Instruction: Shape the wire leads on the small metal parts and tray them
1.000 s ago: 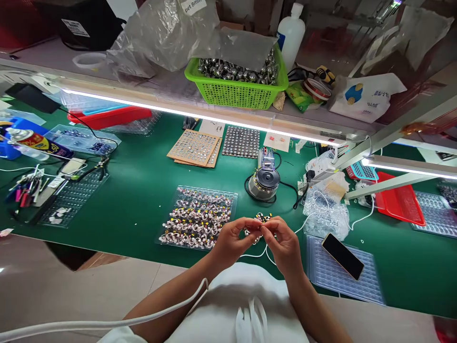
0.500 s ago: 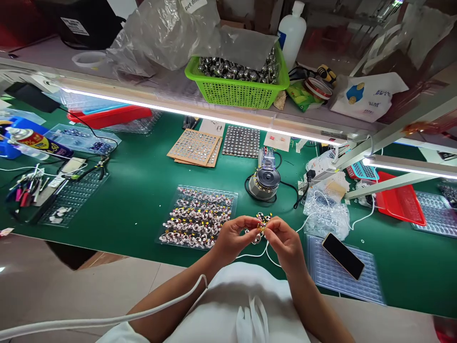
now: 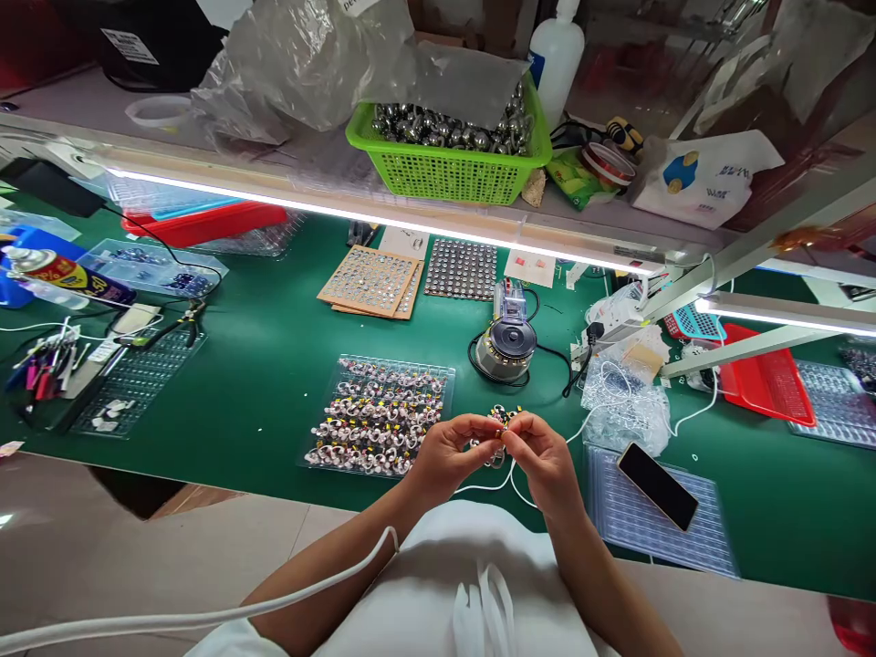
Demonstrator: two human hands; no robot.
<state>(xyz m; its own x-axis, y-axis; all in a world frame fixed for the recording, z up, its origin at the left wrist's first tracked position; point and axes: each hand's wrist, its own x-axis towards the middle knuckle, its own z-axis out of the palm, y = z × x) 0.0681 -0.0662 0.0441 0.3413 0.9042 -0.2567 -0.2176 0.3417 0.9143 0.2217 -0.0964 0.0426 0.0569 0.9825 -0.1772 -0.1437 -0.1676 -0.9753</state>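
My left hand (image 3: 457, 449) and my right hand (image 3: 540, 456) meet in front of my body, thumbs and forefingers pinched together. Between their fingertips is a small part, mostly hidden, too small to name. Just behind the fingertips lie several small white, black and yellow parts (image 3: 505, 415) on the green table. To the left of my left hand, a clear plastic tray (image 3: 448, 383) holds rows of small white ring-shaped parts with yellow tabs (image 3: 383, 429). A white cable (image 3: 479, 489) runs on the table below my hands.
A grey round device (image 3: 510, 342) with a black cord stands beyond my hands. At right, a phone (image 3: 658, 486) lies on stacked clear trays (image 3: 704, 547). Brown boards (image 3: 370, 281) lie farther back. Overhead, a shelf carries a green basket (image 3: 452, 173) of shiny metal balls. Pliers (image 3: 182, 324) lie left.
My hands stay together in nearly the same place, with the fingertips slightly closer around the small part. The camera view has shifted slightly; nothing else on the table has visibly moved.
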